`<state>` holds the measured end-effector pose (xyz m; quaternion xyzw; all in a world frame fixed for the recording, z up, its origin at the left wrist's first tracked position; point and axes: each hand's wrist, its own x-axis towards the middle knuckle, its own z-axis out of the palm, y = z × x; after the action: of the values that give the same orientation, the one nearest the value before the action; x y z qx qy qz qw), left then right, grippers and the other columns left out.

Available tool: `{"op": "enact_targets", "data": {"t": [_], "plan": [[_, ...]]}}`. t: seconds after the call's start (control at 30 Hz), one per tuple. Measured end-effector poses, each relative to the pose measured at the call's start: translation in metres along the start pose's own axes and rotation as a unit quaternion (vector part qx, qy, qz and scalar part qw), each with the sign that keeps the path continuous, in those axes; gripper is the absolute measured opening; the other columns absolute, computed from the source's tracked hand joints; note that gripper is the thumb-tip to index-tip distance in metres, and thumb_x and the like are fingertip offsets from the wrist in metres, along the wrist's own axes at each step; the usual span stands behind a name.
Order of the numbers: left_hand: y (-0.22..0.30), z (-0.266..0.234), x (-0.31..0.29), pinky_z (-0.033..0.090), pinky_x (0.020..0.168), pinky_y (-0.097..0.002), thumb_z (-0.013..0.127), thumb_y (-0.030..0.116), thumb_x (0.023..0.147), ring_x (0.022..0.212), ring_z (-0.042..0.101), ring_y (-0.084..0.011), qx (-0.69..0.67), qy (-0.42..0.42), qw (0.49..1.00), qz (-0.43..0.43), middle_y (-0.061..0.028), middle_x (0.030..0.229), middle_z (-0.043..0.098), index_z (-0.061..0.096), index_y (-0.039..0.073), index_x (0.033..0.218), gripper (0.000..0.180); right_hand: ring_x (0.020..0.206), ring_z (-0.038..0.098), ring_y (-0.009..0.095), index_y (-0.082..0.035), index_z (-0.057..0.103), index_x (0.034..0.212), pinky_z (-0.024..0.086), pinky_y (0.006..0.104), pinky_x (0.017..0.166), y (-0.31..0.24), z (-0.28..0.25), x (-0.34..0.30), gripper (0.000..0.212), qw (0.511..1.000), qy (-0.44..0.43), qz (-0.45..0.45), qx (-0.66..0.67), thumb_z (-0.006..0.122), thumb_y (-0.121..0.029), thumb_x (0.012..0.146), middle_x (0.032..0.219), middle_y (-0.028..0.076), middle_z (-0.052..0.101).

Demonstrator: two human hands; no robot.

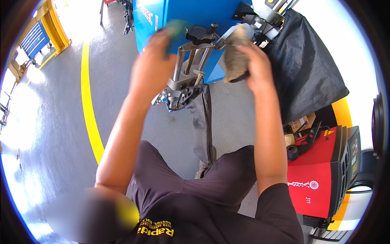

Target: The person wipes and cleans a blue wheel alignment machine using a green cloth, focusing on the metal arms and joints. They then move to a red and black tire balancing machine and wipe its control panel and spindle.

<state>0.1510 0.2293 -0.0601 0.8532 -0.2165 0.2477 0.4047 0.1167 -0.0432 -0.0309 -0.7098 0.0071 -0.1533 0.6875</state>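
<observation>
Up front, my left hand [156, 61] is smeared by motion, its fingers closed about a blurred green thing [175, 30] whose kind I cannot make out. Beside it stands a metal clamp device [178, 83] with chrome rods and a black star-shaped knob [200, 34] on top; I cannot tell whether the left hand touches it. A crumpled, dirty grey-brown rag [236, 57] is gripped in my right hand [258, 65], just right of the knob. Part of the clamp's metal arm passes behind the rag.
A blue cabinet [187, 14] rises behind the clamp. Black sheeting [310, 65] hangs at the right, above a red machine [310, 187] with black parts on top. Dark cloth [201, 122] hangs below the clamp. A yellow floor line [87, 97] curves along the left.
</observation>
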Motion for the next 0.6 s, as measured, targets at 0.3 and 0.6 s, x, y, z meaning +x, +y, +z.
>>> {"op": "enact_targets", "data": {"t": [0.3, 0.6], "plan": [[0.04, 0.038, -0.005, 0.059, 0.079, -0.0374, 0.069, 0.01, 0.085, 0.096, 0.072, -0.0254, 0.397, -0.08, 0.905, 0.126, -0.0149, 0.115, 0.067, 0.067, -0.002, 0.11, 0.027, 0.103, 0.064, 0.047, -0.008, 0.068, 0.124, 0.051, 0.0532, 0.091, 0.019, 0.067, 0.006, 0.046, 0.846, -0.076, -0.175, -0.498, 0.052, -0.002, 0.081, 0.105, 0.028, 0.069], [0.035, 0.02, -0.011, 0.06, 0.07, -0.0354, 0.067, 0.012, 0.084, 0.089, 0.073, -0.0254, 0.36, -0.102, 0.906, 0.196, -0.0104, 0.116, 0.067, 0.062, -0.002, 0.132, 0.05, 0.099, 0.065, 0.048, 0.001, 0.068, 0.11, 0.051, 0.0547, 0.089, 0.018, 0.063, -0.01, 0.032, 0.807, -0.043, -0.247, -0.535, 0.053, -0.007, 0.082, 0.1, 0.027, 0.069]]}}
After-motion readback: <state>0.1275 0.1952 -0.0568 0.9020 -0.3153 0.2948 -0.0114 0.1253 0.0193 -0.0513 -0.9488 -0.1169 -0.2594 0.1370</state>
